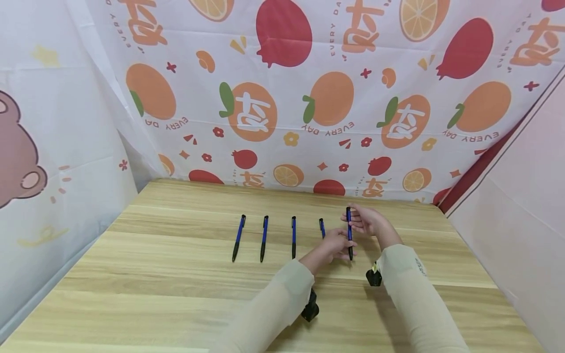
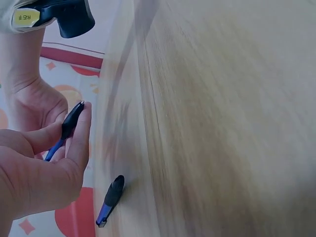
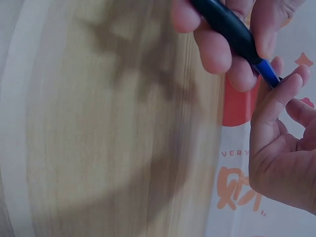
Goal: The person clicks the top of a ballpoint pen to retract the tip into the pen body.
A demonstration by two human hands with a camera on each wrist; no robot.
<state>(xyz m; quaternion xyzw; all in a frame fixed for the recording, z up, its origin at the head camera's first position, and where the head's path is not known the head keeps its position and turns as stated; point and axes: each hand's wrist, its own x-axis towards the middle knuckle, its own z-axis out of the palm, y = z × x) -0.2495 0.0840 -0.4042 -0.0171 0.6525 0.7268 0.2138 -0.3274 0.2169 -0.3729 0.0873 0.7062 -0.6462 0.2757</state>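
Note:
Both hands hold one blue pen with a black grip [image 1: 350, 234] above the right end of a row of similar pens. My left hand [image 1: 336, 242] pinches it by the black grip [image 2: 72, 121] between thumb and fingers, near the tip. The right hand [image 1: 370, 221] has its fingers at the other, clip end, where the blue barrel [image 3: 267, 72] shows in the right wrist view. Just left of the hands lies another blue pen [image 1: 322, 225], its lower part hidden behind my left hand.
Further left on the wooden table [image 1: 167, 274], more pens lie apart, roughly parallel: one pen [image 1: 293, 238], a second pen [image 1: 264, 239] and a third pen [image 1: 239, 238]. A fruit-print cloth [image 1: 287, 113] hangs behind the table's back edge. Black wrist cameras hang under both sleeves.

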